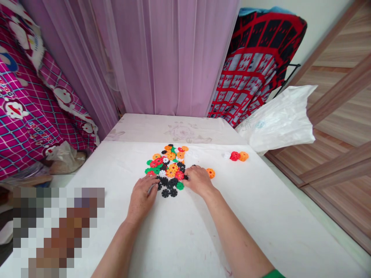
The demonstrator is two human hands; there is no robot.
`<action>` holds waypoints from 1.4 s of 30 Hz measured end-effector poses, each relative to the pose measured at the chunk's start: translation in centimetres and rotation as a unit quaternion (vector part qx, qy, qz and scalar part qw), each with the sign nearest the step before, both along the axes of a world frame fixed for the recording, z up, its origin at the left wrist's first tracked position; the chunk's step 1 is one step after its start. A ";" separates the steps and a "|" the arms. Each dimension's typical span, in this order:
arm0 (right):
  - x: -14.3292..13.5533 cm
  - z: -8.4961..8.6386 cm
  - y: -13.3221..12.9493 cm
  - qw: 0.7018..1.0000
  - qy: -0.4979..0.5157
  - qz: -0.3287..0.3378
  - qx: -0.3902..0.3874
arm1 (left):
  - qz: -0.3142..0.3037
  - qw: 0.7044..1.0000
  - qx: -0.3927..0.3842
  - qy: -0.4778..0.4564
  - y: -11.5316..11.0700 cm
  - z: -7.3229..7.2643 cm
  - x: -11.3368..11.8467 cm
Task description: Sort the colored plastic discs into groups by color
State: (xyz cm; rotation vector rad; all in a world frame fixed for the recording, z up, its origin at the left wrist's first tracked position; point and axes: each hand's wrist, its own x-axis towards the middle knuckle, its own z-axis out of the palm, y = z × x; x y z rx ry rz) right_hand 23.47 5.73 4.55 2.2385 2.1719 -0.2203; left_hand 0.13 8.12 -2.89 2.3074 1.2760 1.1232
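A pile of flower-shaped plastic discs point(173, 168) in orange, red, green, black and white lies on the white-covered table point(179, 239). My left hand point(142, 194) rests at the pile's near left edge, fingers slightly apart, touching black discs point(165, 192). On the right side of the pile, my right hand point(199, 179) has its fingertips at a black disc, partly hidden under them. Just beyond that hand lies an orange disc point(210, 173). A short row of white, red point(235, 156) and orange point(244, 156) discs sits farther right.
At the table's right rear edge is a white plastic bag point(281, 119). Purple curtains point(174, 58) hang behind the table. A pink patterned cloth point(43, 104) is at the left, a red and black cloth point(249, 65) at the back right.
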 end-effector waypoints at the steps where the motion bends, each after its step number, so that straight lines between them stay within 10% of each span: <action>1: 0.2 0.1 0.0 1.000 -0.003 0.002 0.002 | -0.001 1.000 -0.001 0.000 0.0 0.0 0.0; 11: 6.8 1.4 0.0 0.986 0.008 -0.145 0.088 | 0.004 1.000 -0.007 0.013 -0.1 0.3 0.0; 42: 0.4 -0.5 1.7 0.998 0.032 -0.011 0.053 | 0.010 0.999 -0.025 0.021 -0.3 0.3 0.0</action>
